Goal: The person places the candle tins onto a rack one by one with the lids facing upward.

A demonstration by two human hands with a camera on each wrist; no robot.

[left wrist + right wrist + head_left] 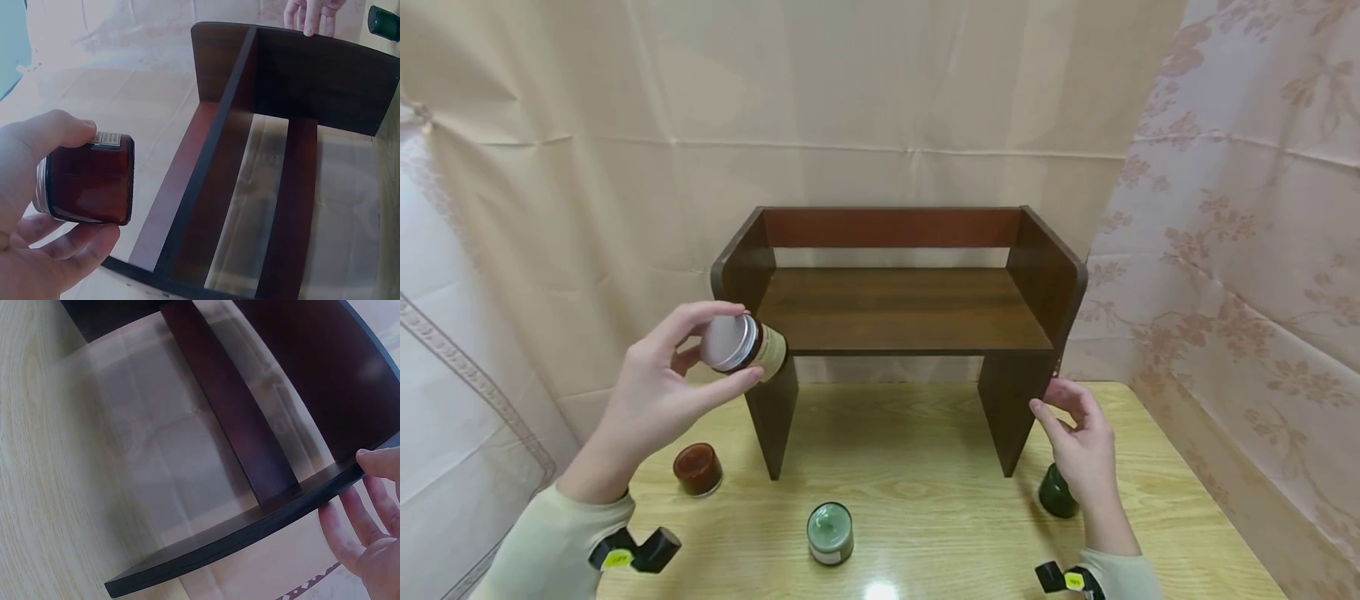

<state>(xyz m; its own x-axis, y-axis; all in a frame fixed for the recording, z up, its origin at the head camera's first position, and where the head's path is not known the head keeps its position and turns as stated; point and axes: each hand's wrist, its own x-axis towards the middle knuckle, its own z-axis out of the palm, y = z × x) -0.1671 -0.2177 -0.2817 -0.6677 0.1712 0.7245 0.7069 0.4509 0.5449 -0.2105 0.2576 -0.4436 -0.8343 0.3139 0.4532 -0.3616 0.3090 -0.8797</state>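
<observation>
My left hand (658, 383) holds an amber glass jar (769, 350) with a silver lid and a pale label, tilted on its side. The thumb and fingers grip it around the lid end, in front of the left side of a dark brown wooden shelf (910, 308). In the left wrist view the jar (94, 181) is in the air, apart from the shelf. At the shelf's right side panel, my right hand (1082, 437) pinches the edge lightly. The right wrist view has the thumb on the panel's edge and the fingers (340, 534) against its outer side.
A reddish-brown glass jar (697, 469) stands on the light wood table (917, 517) at the left. A green glass jar (831, 532) is nearer the front, and a dark green one (1057, 492) lies partly behind my right hand. Beige cloth (880, 100) hangs behind the shelf.
</observation>
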